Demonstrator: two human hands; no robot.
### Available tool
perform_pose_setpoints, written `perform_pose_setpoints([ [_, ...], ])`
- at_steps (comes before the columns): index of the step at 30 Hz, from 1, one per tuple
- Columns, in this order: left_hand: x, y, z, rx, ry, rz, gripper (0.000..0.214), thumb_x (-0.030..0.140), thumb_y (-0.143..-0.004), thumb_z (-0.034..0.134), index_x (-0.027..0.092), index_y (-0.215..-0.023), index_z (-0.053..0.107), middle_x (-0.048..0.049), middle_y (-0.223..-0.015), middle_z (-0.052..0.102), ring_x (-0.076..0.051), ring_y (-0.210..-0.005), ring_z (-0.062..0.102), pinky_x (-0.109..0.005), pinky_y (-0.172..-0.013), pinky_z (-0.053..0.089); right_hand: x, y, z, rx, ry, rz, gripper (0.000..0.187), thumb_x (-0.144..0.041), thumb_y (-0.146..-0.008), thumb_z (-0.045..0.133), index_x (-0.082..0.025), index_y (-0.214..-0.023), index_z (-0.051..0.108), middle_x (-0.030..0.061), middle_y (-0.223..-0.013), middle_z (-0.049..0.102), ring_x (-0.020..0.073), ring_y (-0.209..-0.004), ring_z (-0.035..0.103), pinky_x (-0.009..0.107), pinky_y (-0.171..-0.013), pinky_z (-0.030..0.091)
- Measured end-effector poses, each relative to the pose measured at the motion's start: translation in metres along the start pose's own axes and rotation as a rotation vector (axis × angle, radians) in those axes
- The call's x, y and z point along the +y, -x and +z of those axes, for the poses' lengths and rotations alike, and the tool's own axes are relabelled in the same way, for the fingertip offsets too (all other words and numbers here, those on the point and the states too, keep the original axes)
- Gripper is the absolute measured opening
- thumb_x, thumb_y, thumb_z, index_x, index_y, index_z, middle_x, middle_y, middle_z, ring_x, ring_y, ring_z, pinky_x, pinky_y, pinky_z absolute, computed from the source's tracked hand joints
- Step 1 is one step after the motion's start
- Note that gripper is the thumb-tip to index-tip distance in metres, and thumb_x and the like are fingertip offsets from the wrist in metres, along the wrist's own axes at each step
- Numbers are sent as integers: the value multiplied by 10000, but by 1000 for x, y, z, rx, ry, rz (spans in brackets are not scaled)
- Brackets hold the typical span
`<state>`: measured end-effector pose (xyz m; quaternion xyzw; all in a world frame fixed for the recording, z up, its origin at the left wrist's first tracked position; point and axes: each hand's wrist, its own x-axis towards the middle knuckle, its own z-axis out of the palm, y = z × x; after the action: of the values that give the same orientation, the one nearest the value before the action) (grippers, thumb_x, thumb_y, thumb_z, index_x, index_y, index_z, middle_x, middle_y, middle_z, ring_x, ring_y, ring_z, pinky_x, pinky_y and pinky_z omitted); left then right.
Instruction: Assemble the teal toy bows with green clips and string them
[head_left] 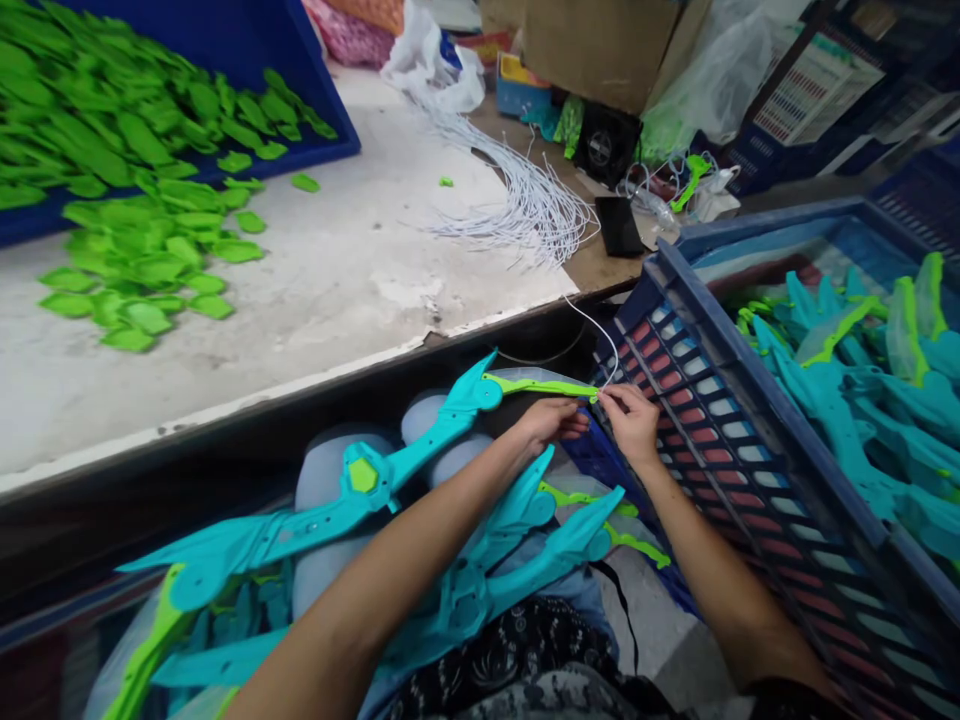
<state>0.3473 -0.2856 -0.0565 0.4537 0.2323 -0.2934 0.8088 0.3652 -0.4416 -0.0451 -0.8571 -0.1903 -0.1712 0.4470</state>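
A teal toy bow (315, 522) with lime-green end arms lies slantwise across my lap, a green hexagon set in its middle. My left hand (553, 420) is closed at the tip of its upper green arm, fingers curled just under it; their exact grip is partly hidden. At that same tip, my right hand (634, 422) pinches a white cord (613, 345) between thumb and fingers. The cord arcs up from there to the table edge. More teal bow parts (525, 570) with green arms rest on my lap, below the bow.
A bundle of white cords (532, 195) spreads over the white table (322, 330). At left, a blue bin (330, 100) spills green pieces (157, 265). A blue crate (720, 400) of teal bows stands close at my right. Behind are a phone (619, 226) and a cardboard box (600, 50).
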Motion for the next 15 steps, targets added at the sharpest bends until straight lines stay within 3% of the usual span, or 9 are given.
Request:
perform_pose_setpoints([
  [7,-2,-14,2,-62,38,7,263,95,-923,478,91,-709,630,-83,-674,695,-108,-566,644,-211,-594,521,2,-1,-2,-56,164,-143,164,-237,-890,555,-198,-814,694,44,-806,703,181,-796,625,323,-738,511],
  [15,0,-17,6,-139,-18,34,121,174,-845,649,91,-758,662,-84,-702,697,-115,-622,648,-226,-644,519,7,0,2,-69,162,-120,163,-264,-880,566,-204,-806,699,62,-882,682,199,-871,610,360,-785,516],
])
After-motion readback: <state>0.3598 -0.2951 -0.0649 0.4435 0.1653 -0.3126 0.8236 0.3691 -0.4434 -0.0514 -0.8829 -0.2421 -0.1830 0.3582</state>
